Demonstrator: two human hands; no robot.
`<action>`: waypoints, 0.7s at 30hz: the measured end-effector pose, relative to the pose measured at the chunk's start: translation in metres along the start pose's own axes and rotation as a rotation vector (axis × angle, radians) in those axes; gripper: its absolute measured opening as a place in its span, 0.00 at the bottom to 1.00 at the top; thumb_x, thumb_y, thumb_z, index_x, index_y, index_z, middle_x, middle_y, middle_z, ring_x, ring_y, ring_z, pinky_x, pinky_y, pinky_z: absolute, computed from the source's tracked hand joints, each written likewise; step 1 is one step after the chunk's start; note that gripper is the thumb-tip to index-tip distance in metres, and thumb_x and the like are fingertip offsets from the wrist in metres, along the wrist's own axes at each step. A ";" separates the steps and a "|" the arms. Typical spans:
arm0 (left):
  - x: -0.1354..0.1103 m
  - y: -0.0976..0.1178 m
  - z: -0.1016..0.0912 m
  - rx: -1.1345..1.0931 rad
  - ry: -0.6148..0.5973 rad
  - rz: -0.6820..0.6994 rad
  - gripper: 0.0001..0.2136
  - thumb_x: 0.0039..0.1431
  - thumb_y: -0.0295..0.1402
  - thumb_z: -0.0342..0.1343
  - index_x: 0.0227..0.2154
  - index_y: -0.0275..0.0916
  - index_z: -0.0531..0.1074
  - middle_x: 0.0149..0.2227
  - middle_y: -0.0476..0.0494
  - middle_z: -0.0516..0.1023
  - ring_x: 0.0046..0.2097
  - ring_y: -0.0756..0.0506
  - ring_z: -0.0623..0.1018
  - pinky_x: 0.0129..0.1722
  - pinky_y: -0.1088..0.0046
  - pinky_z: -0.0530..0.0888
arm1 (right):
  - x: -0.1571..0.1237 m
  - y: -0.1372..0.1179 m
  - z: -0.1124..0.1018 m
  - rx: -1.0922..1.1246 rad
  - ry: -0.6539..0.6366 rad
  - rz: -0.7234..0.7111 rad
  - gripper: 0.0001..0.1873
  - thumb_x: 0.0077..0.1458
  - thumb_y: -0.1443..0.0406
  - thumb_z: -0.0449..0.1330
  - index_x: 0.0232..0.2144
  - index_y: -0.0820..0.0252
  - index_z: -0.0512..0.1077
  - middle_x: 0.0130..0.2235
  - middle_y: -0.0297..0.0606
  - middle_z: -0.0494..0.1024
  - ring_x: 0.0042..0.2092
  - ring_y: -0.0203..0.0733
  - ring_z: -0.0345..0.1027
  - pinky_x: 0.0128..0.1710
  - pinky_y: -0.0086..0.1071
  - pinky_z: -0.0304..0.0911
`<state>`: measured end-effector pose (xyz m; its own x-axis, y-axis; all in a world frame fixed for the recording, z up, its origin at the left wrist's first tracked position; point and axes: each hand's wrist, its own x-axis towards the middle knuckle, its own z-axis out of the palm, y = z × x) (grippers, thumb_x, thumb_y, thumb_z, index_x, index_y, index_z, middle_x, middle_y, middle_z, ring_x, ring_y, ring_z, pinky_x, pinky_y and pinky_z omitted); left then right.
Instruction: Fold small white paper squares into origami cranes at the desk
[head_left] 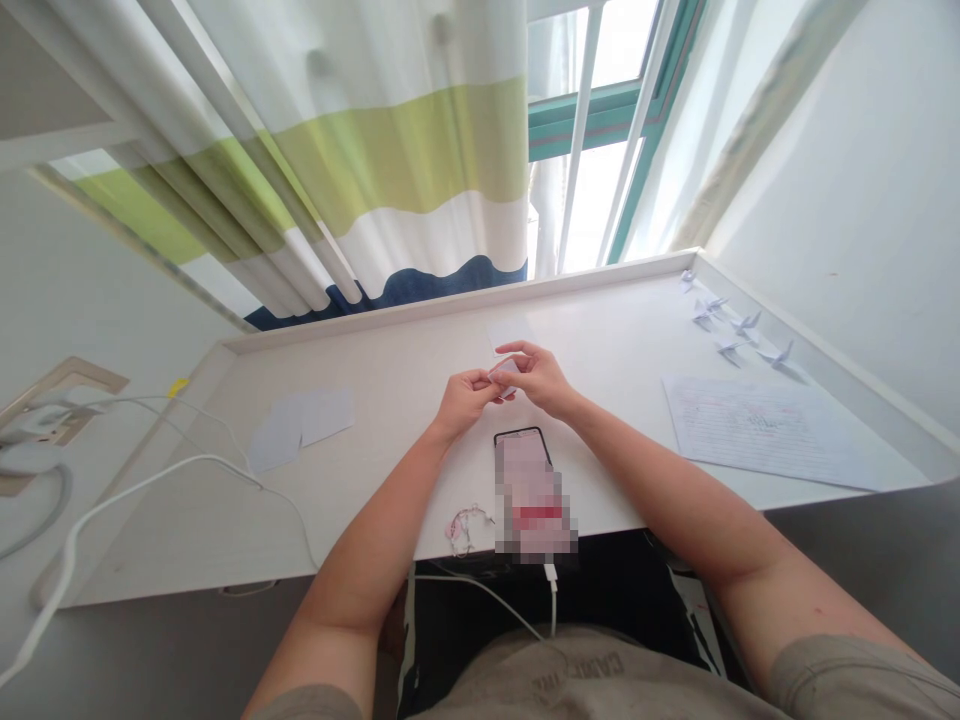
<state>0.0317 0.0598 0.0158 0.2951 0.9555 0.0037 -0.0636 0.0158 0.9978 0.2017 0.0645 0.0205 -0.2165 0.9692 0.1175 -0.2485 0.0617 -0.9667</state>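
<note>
Both of my hands meet above the middle of the white desk (225, 500), pinching a small folded piece of white paper (504, 373) between them. My left hand (466, 398) grips its left side with curled fingers. My right hand (536, 378) holds its right side, fingertips pressed on the fold. A phone (529, 485) lies flat on the desk just below my hands, its cable running off the front edge.
Two loose paper squares (300, 425) lie to the left. Another square (510, 332) lies beyond my hands. Several folded paper cranes (731, 330) stand at the back right, near a written sheet (772, 430). White cables (150, 480) cross the left side. A small bracelet (465, 522) lies by the phone.
</note>
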 end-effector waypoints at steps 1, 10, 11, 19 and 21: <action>0.000 0.000 0.000 -0.006 -0.002 -0.004 0.23 0.46 0.50 0.76 0.33 0.34 0.81 0.32 0.38 0.86 0.35 0.42 0.85 0.39 0.64 0.77 | 0.000 0.000 0.000 -0.001 0.003 0.005 0.30 0.43 0.57 0.79 0.46 0.57 0.75 0.32 0.35 0.83 0.29 0.40 0.74 0.25 0.33 0.69; 0.003 0.002 -0.003 -0.115 0.069 -0.086 0.24 0.43 0.48 0.78 0.34 0.33 0.80 0.34 0.38 0.86 0.37 0.42 0.86 0.39 0.67 0.78 | 0.009 0.001 -0.013 -0.037 0.090 -0.007 0.17 0.51 0.54 0.72 0.36 0.59 0.79 0.33 0.38 0.83 0.34 0.39 0.74 0.37 0.37 0.71; 0.003 0.002 -0.004 -0.130 0.083 -0.086 0.25 0.43 0.48 0.78 0.35 0.33 0.80 0.35 0.38 0.86 0.37 0.42 0.86 0.39 0.68 0.78 | 0.009 0.001 -0.013 -0.069 0.068 -0.004 0.16 0.51 0.53 0.72 0.33 0.59 0.79 0.32 0.38 0.82 0.33 0.39 0.73 0.37 0.36 0.70; 0.000 0.002 -0.005 -0.111 -0.043 -0.186 0.27 0.52 0.55 0.72 0.38 0.32 0.81 0.39 0.32 0.86 0.38 0.41 0.86 0.39 0.67 0.79 | 0.006 0.002 -0.010 -0.169 0.067 -0.035 0.20 0.50 0.48 0.72 0.26 0.59 0.76 0.26 0.34 0.77 0.30 0.37 0.68 0.35 0.34 0.66; 0.000 0.002 -0.006 -0.101 -0.066 -0.196 0.27 0.53 0.56 0.71 0.37 0.32 0.80 0.39 0.31 0.87 0.39 0.41 0.86 0.41 0.65 0.79 | 0.006 0.002 -0.011 -0.169 0.065 -0.029 0.21 0.49 0.48 0.72 0.26 0.58 0.76 0.25 0.33 0.76 0.30 0.37 0.68 0.35 0.34 0.66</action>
<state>0.0256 0.0612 0.0177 0.3726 0.9100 -0.1818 -0.0936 0.2318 0.9683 0.2101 0.0726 0.0173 -0.1485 0.9795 0.1363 -0.0900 0.1239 -0.9882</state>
